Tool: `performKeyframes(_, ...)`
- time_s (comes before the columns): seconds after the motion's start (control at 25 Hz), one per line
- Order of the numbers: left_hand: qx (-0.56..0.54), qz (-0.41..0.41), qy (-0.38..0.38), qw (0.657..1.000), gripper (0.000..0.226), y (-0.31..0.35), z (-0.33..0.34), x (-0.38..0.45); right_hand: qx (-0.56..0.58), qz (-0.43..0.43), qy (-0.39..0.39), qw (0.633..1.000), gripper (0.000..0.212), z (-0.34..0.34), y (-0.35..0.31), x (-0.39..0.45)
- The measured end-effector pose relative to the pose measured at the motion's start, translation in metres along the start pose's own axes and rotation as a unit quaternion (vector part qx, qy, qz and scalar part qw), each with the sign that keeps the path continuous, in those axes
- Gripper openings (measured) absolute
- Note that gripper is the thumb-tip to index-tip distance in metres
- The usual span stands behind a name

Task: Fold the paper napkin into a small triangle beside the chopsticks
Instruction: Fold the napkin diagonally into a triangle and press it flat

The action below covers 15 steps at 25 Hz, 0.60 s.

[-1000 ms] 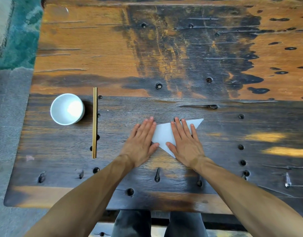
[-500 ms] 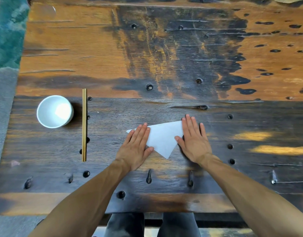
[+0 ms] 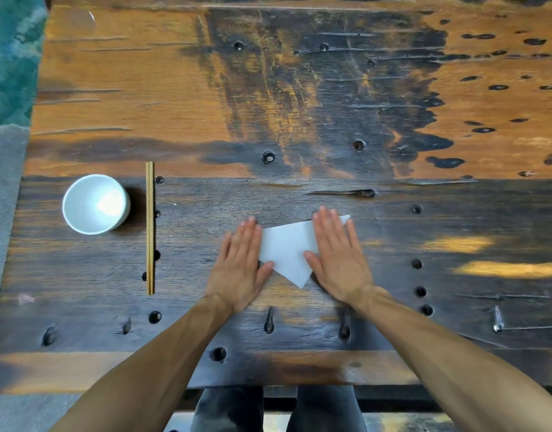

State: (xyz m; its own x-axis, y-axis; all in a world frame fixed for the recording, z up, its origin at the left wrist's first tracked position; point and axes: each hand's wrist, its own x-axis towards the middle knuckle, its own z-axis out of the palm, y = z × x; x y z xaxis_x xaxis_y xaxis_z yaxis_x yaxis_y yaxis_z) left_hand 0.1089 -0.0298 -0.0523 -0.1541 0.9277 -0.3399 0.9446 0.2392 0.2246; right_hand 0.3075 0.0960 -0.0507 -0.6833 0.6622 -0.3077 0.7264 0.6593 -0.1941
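Observation:
A white paper napkin (image 3: 287, 249) lies flat on the dark wooden table (image 3: 299, 104), folded into a triangle whose point faces me. My left hand (image 3: 238, 266) presses its left corner with straight fingers. My right hand (image 3: 337, 258) lies flat over its right part, and the right tip peeks out past the fingers. A pair of wooden chopsticks (image 3: 150, 227) lies straight, well to the left of the napkin and apart from it.
A white bowl (image 3: 95, 203) stands just left of the chopsticks. The table's front edge runs near my knees. A teal rug (image 3: 9, 57) and grey floor lie beyond the left edge.
Both hands have slid sideways along the napkin, smoothing it. The left hand now covers the left tip; the right hand moved back left, uncovering the right tip.

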Motion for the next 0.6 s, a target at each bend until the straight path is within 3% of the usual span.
performKeyframes(0.08,0.0,0.058,-0.007,0.998,0.071,0.024,0.006,0.006,-0.021,-0.063,-0.017,0.998,0.065,0.009,-0.021,0.004)
performKeyframes(0.24,0.042,0.068,-0.044,0.996,0.072,0.027,0.015,0.005,-0.057,-0.04,-0.067,0.995,0.069,0.016,-0.006,0.003)
performKeyframes(0.48,0.038,-0.042,-0.016,0.998,0.072,-0.026,0.011,-0.018,-0.015,0.116,-0.054,0.992,0.073,0.009,0.042,-0.014)
performKeyframes(0.6,0.004,-0.096,0.013,0.995,0.071,-0.025,0.002,-0.017,-0.006,0.127,-0.022,0.992,0.074,-0.002,0.038,-0.014)
